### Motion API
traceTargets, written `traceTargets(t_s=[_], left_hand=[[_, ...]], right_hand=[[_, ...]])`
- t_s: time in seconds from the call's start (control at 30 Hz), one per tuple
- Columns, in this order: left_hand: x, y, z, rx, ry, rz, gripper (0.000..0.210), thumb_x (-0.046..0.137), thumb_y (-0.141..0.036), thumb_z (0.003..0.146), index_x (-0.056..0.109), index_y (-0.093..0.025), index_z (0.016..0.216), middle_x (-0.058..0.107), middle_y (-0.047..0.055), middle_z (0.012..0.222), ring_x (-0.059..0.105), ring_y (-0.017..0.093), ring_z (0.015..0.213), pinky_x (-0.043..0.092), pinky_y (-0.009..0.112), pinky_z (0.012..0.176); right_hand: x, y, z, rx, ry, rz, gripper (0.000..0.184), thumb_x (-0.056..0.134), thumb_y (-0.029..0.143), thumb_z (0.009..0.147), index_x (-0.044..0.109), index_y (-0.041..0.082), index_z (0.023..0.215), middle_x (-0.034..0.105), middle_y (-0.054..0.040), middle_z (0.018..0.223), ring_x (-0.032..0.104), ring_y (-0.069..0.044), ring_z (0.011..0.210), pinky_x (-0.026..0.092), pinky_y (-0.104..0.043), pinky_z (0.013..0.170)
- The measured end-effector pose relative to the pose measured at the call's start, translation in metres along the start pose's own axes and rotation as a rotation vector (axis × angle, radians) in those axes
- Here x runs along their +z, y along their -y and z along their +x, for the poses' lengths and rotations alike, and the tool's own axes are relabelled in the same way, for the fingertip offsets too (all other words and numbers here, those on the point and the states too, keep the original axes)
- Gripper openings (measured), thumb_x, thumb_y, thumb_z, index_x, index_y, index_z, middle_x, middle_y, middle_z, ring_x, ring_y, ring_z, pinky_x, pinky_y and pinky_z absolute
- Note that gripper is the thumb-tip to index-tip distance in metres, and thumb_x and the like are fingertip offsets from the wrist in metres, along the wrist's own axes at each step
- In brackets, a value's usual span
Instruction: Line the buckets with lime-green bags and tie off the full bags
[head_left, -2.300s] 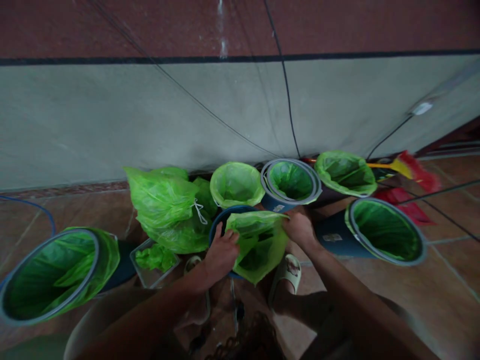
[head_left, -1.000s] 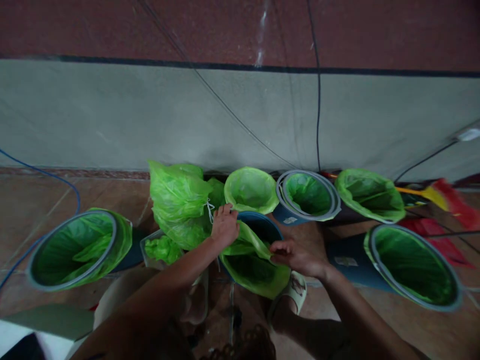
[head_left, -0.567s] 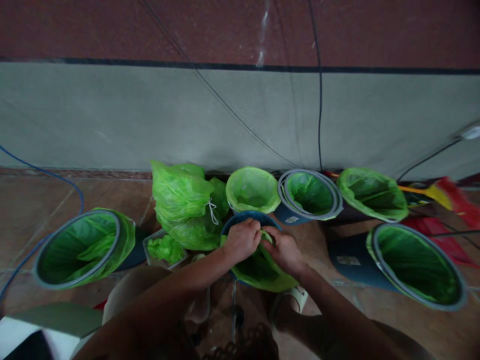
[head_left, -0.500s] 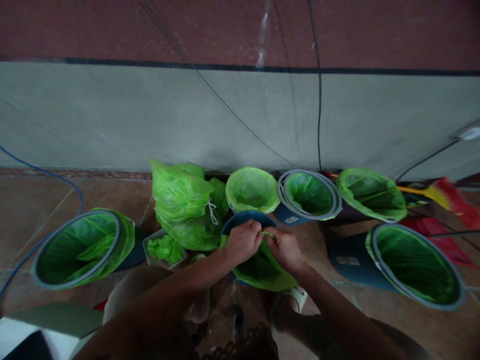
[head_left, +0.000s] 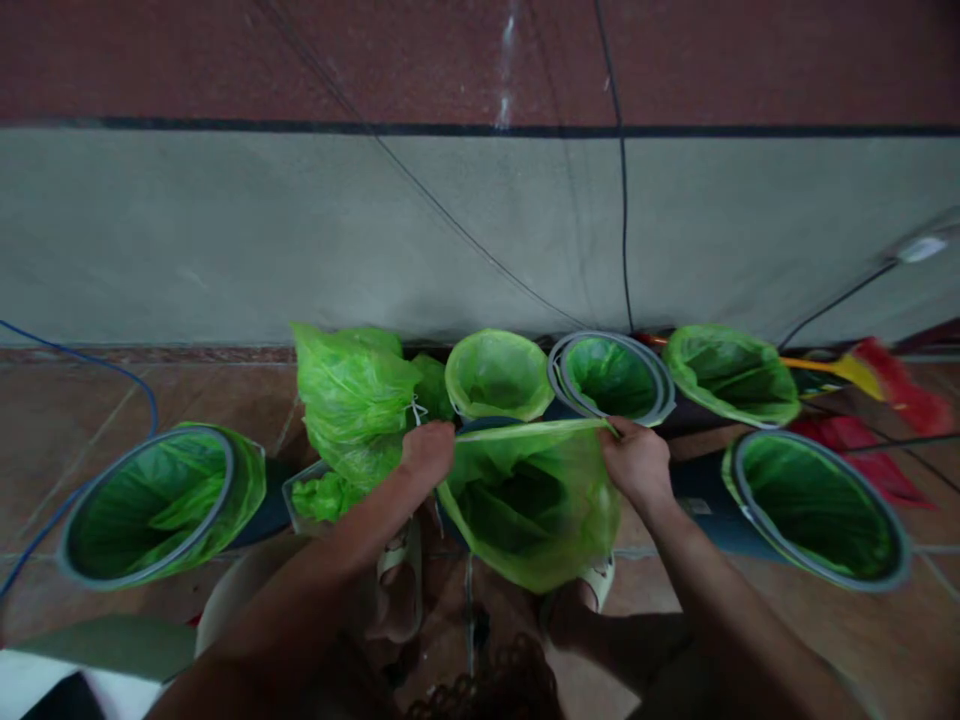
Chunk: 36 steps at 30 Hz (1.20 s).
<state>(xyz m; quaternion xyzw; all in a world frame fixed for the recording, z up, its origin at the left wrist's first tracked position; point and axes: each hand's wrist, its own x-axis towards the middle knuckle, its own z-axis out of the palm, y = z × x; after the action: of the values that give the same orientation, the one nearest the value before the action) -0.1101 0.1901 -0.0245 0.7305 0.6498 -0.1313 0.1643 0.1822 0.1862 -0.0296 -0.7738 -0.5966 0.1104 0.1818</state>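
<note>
A green bin liner [head_left: 525, 545] hangs wide open between my hands, over a blue bin that it mostly hides. My left hand [head_left: 429, 452] is closed on the liner's far left edge. On the far right edge, my right hand [head_left: 636, 458] grips the same rim, so the far edge is stretched straight between them. The liner's near side droops loosely toward my feet. Just beyond it stand a bin with a pale green liner [head_left: 499, 375] and a grey-rimmed bin [head_left: 664, 375], also lined in green.
A lined bin [head_left: 232, 490] leans at the left, another [head_left: 896, 540] at the right. Stuffed green bags [head_left: 352, 390] sit by the wall beside a small tub [head_left: 300, 510]. A further lined bin [head_left: 731, 375], a yellow-handled broom [head_left: 862, 375] and red dustpan [head_left: 874, 465] lie right. Cables run down the wall.
My hands have moved apart, left and right, from close together over the blue bin. The liner's far edge is now pulled taut and its mouth spread wide.
</note>
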Motion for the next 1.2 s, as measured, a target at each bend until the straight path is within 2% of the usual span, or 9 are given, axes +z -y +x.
traceTargets(t_s=[0.13, 0.27, 0.43, 0.63, 0.7, 0.8, 0.97, 1.1, 1.2], left_hand=[[-0.01, 0.005, -0.002, -0.018, 0.036, -0.012, 0.029, 0.046, -0.014, 0.087, 0.069, -0.011, 0.104, 0.071, 0.016, 0.104, 0.067, 0.028, 0.102, 0.053, 0.037, 0.085], [-0.012, 0.006, 0.0, 0.101, 0.081, -0.083, 0.026, 0.05, -0.018, 0.088, 0.071, -0.018, 0.104, 0.071, 0.008, 0.111, 0.065, 0.021, 0.107, 0.049, 0.028, 0.092], [-0.001, 0.012, 0.004, -0.094, 0.257, 0.013, 0.027, 0.062, -0.017, 0.079, 0.069, -0.008, 0.103, 0.07, 0.02, 0.109, 0.066, 0.032, 0.103, 0.052, 0.038, 0.083], [0.009, -0.003, 0.006, 0.181, -0.002, -0.051, 0.067, 0.072, -0.03, 0.07, 0.05, -0.021, 0.133, 0.056, 0.012, 0.133, 0.054, 0.03, 0.12, 0.044, 0.046, 0.1], [0.016, -0.014, 0.007, 0.271, -0.02, -0.06, 0.069, 0.072, -0.028, 0.07, 0.048, -0.022, 0.134, 0.052, 0.01, 0.138, 0.05, 0.03, 0.124, 0.038, 0.05, 0.105], [0.031, -0.025, 0.01, 0.317, 0.006, -0.023, 0.052, 0.066, -0.019, 0.073, 0.056, -0.019, 0.124, 0.057, 0.012, 0.129, 0.051, 0.031, 0.122, 0.036, 0.053, 0.105], [0.052, -0.023, 0.021, 0.229, -0.044, 0.028, 0.027, 0.047, -0.008, 0.081, 0.067, -0.013, 0.099, 0.065, 0.014, 0.108, 0.059, 0.028, 0.108, 0.041, 0.048, 0.097], [0.058, -0.013, 0.034, 0.054, -0.204, -0.063, 0.025, 0.046, -0.014, 0.086, 0.067, -0.013, 0.099, 0.059, 0.015, 0.124, 0.056, 0.027, 0.114, 0.043, 0.039, 0.097], [0.061, -0.01, 0.042, -0.074, -0.116, -0.162, 0.027, 0.043, -0.013, 0.087, 0.066, -0.012, 0.103, 0.064, 0.015, 0.117, 0.06, 0.022, 0.11, 0.044, 0.031, 0.095]], right_hand=[[-0.002, 0.004, -0.003, -0.028, 0.102, -0.087, 0.032, 0.048, 0.033, 0.084, 0.075, 0.017, 0.09, 0.071, -0.0089, 0.071, 0.066, -0.024, 0.071, 0.043, -0.03, 0.065], [0.007, 0.014, -0.011, -0.073, 0.243, 0.076, 0.03, 0.046, 0.031, 0.087, 0.073, 0.019, 0.089, 0.071, -0.0039, 0.076, 0.065, -0.018, 0.07, 0.042, -0.025, 0.062], [0.027, 0.013, -0.014, -0.092, 0.399, -0.19, 0.025, 0.048, 0.024, 0.087, 0.073, 0.019, 0.088, 0.073, -0.0082, 0.084, 0.067, -0.021, 0.081, 0.04, -0.026, 0.066], [0.034, 0.015, -0.011, -0.072, 0.401, -0.072, 0.025, 0.052, 0.026, 0.088, 0.068, 0.019, 0.106, 0.073, -0.0083, 0.097, 0.067, -0.02, 0.089, 0.042, -0.024, 0.07], [0.036, 0.016, -0.011, -0.037, 0.401, -0.042, 0.028, 0.054, 0.026, 0.088, 0.065, 0.016, 0.111, 0.073, -0.0096, 0.1, 0.067, -0.02, 0.09, 0.042, -0.024, 0.071], [0.038, 0.015, -0.012, 0.023, 0.388, 0.013, 0.035, 0.056, 0.03, 0.088, 0.06, 0.014, 0.119, 0.073, -0.0107, 0.102, 0.068, -0.021, 0.093, 0.044, -0.025, 0.074], [0.043, 0.008, -0.014, 0.067, 0.431, -0.01, 0.037, 0.056, 0.035, 0.087, 0.063, 0.015, 0.117, 0.074, -0.0117, 0.099, 0.069, -0.024, 0.095, 0.047, -0.027, 0.074], [0.057, 0.003, -0.022, 0.044, 0.56, -0.139, 0.029, 0.051, 0.034, 0.088, 0.072, 0.016, 0.096, 0.074, -0.0151, 0.095, 0.07, -0.027, 0.092, 0.049, -0.03, 0.073], [0.071, -0.001, -0.028, -0.011, 0.612, -0.136, 0.027, 0.049, 0.027, 0.089, 0.073, 0.016, 0.096, 0.074, -0.0138, 0.098, 0.069, -0.025, 0.094, 0.049, -0.028, 0.076]])
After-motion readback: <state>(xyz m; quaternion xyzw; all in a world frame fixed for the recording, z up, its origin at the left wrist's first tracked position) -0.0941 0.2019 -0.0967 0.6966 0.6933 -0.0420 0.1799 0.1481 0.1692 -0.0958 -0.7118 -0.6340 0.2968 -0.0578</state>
